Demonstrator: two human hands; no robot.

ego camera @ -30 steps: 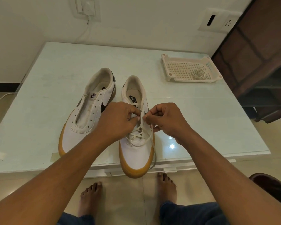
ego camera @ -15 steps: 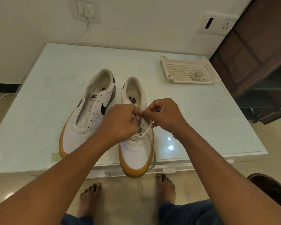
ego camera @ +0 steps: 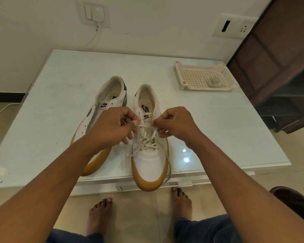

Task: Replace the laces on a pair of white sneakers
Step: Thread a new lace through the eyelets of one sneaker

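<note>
Here, your left hand and right hand each pinch the lace over the half-laced sneaker at the glossy pale worktop edge; the unlaced sneaker sits alongside, a perforated tray behind, seemingly holding a coiled lace, wall sockets above.

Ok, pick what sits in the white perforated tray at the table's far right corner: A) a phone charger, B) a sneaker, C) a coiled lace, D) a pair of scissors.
C: a loose coiled lace lies on the floor of the perforated tray, near its right end.
</note>
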